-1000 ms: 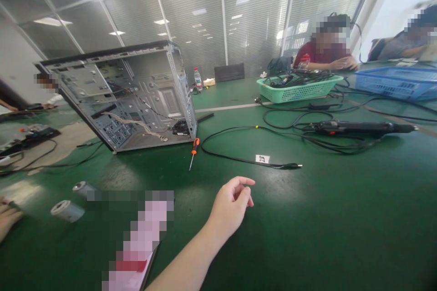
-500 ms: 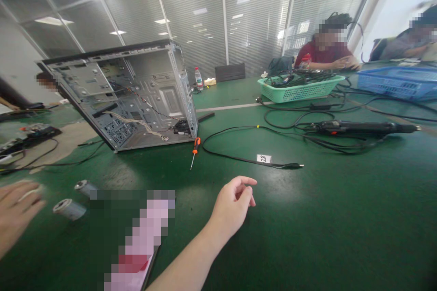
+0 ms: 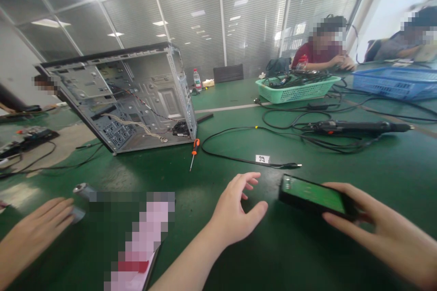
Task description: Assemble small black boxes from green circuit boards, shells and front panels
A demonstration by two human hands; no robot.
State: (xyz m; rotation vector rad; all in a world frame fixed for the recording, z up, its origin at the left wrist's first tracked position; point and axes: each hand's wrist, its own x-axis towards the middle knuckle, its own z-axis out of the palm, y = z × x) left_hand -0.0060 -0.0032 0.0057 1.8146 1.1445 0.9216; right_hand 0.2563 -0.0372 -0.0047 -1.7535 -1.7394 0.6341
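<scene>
Closest in, your right hand (image 3: 378,232) has the green board (image 3: 312,196) pinched by its right end, one finger over the top edge and another under it. That looks like why the green face stays uncovered and the other end pokes out free. The board sits low over the table (image 3: 307,263), and I can't tell if its free corner touches down. Your left hand (image 3: 235,216) is loose and empty, fingers fanned and thumb swung out, with the board's free end just beside the thumb tip. Way off past your left wrist, a co-worker's hand (image 3: 37,232) lies flat with its fingertips against a metal cylinder (image 3: 80,189), so keep that one separate from yours. Nothing sits between your left fingers and the board. Beyond your left fingertips there's a black cable (image 3: 239,160) with a little white tag (image 3: 262,159) running across, probably the first thing you'd snag pushing forward. A small orange-handled screwdriver (image 3: 193,152) lies a bit left of that. Further out left, the open computer case (image 3: 136,100) stands tilted with loose wires hanging inside. Out past your right fingers a black power tool (image 3: 355,127) lies in a tangle of cords. At the far edge are a green basket (image 3: 297,88), a blue basket (image 3: 392,82) and two seated people.
</scene>
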